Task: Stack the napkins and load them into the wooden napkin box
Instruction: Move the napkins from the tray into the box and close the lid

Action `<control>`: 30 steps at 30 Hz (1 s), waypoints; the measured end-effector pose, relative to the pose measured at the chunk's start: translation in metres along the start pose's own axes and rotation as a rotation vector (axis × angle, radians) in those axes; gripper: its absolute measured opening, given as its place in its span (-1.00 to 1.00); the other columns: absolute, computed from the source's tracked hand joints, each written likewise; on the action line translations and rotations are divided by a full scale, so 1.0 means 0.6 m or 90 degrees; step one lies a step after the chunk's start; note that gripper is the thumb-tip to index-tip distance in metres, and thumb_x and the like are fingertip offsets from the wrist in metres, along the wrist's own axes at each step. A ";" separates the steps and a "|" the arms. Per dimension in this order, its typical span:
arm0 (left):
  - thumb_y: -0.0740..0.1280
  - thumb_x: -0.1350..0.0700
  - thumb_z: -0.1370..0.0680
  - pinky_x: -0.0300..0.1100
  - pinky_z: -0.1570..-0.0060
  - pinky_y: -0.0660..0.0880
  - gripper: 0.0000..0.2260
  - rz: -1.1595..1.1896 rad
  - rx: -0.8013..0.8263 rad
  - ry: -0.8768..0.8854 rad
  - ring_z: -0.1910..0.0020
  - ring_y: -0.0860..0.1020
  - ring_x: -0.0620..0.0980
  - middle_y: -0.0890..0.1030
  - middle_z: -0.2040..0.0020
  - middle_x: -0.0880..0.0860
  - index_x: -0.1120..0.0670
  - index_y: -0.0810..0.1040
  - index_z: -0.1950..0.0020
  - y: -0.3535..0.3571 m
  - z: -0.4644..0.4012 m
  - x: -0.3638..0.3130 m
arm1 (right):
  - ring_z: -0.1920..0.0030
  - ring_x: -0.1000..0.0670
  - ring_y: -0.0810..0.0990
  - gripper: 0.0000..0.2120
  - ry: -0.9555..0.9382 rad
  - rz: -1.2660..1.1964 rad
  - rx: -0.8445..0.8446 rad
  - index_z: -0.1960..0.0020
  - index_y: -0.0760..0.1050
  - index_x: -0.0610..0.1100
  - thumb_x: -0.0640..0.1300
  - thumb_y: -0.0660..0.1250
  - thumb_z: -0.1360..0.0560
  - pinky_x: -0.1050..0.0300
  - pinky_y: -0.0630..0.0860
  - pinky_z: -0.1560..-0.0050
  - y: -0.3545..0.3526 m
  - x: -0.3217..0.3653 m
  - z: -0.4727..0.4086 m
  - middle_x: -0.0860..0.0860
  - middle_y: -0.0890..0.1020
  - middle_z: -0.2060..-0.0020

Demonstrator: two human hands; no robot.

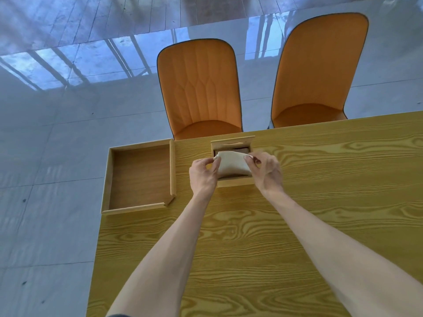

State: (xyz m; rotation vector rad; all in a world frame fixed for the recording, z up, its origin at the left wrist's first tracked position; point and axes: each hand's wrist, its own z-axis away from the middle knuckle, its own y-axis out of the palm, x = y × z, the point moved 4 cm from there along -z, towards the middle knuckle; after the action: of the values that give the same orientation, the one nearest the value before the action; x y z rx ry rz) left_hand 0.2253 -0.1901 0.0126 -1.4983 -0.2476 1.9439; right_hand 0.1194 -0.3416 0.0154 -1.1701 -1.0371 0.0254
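A small wooden napkin box [235, 181] stands on the far part of the table, its top open and its lid [233, 142] leaning up at the back. A folded cream napkin stack [232, 164] sits in the box opening, bowed upward in the middle. My left hand [202, 177] pinches the stack's left edge and my right hand [266, 170] pinches its right edge. Both hands are over the box. The lower part of the stack and the box's inside are hidden by the napkins and my fingers.
A shallow wooden tray [109, 179] with nothing in it lies at the table's far-left corner, partly overhanging the edge. The yellow wood-grain table [320, 202] stretches to the right and toward me. Two orange chairs [199, 88] [318, 69] stand beyond the far edge on a pale tiled floor.
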 end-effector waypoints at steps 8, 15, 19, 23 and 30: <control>0.38 -0.11 -0.53 -0.22 0.11 0.33 -0.76 -0.090 -0.115 0.016 -0.15 0.54 -0.02 0.59 -0.17 -0.01 0.01 0.65 -0.08 0.006 -0.004 -0.013 | 0.02 -0.07 0.57 -0.73 0.064 0.028 -0.018 -0.16 0.62 -0.08 -0.02 0.44 -0.50 0.17 0.38 0.20 0.018 0.008 -0.030 -0.06 0.55 0.07; 0.45 0.03 -0.50 -0.12 0.16 0.48 -0.66 -0.059 -0.096 -0.064 0.11 0.54 -0.04 0.61 -0.09 -0.03 0.02 0.41 -0.19 0.018 -0.020 -0.009 | 0.16 0.02 0.52 -0.64 0.127 -0.005 -0.019 -0.14 0.39 -0.13 -0.09 0.48 -0.47 0.19 0.39 0.26 0.026 -0.006 -0.045 -0.04 0.58 0.06; 0.44 -0.02 -0.51 -0.04 0.04 0.58 -0.63 -0.031 -0.060 -0.061 0.01 0.60 -0.01 0.61 -0.11 -0.02 0.00 0.44 -0.26 0.023 -0.026 -0.007 | 0.12 0.04 0.50 -0.65 0.116 -0.016 -0.004 -0.17 0.41 -0.14 -0.07 0.46 -0.49 0.19 0.41 0.21 0.027 -0.012 -0.046 -0.05 0.59 0.02; 0.43 -0.05 -0.51 -0.06 -0.06 0.57 -0.56 0.043 0.018 -0.046 -0.12 0.54 -0.04 0.56 -0.19 0.00 0.00 0.44 -0.35 0.010 -0.022 -0.002 | -0.01 0.03 0.57 -0.63 0.084 -0.117 0.032 -0.24 0.42 -0.07 0.00 0.41 -0.49 0.10 0.54 0.05 0.013 -0.020 -0.047 0.02 0.62 -0.04; 0.29 -0.06 -0.60 -0.10 -0.11 0.55 -0.73 0.180 0.019 -0.032 -0.12 0.59 -0.03 0.61 -0.15 0.03 0.01 0.51 -0.25 -0.055 -0.009 -0.014 | -0.01 0.08 0.59 -0.68 0.063 -0.258 -0.022 -0.24 0.51 -0.12 0.04 0.24 -0.61 0.06 0.60 -0.06 -0.062 -0.010 -0.058 0.01 0.64 -0.04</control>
State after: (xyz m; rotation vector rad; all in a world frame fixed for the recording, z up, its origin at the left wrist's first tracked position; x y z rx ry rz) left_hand 0.2438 -0.1712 0.0349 -1.5333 -0.0275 2.1972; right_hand 0.1216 -0.3866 0.0395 -0.9641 -1.1732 -0.3676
